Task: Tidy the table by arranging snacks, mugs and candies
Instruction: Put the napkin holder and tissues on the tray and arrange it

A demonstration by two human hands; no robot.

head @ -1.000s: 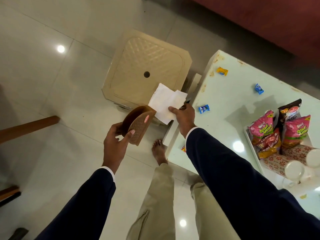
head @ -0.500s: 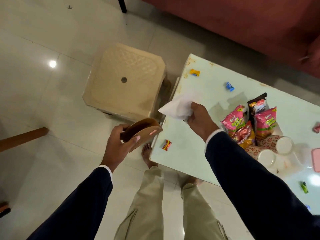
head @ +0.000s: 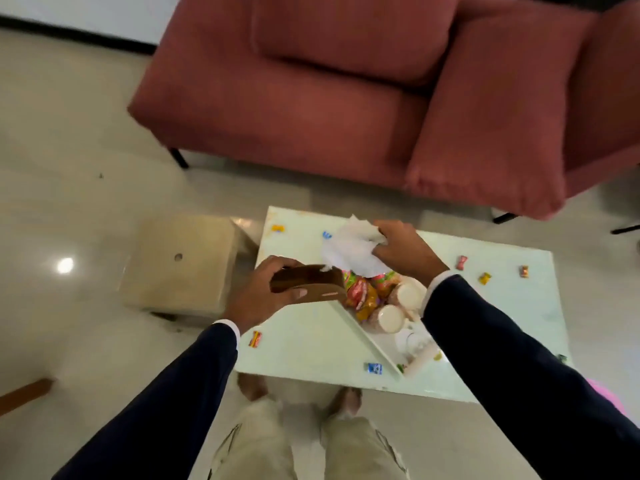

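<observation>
Fingers of the right hand (head: 405, 251) pinch one crumpled napkin (head: 349, 251); the left hand (head: 263, 292) grips one brown holder (head: 308, 289), lying sideways. Two mugs (head: 388, 318) lie tipped, mouths toward the viewer.

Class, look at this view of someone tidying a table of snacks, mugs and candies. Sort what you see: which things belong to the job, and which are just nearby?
Part of the job:
- snack packets
- mugs
- white tray
- scattered candies
- table

Just nearby:
- red sofa
- beige stool

Unclear which list:
- brown holder in the left hand
- white tissue in the right hand
</observation>
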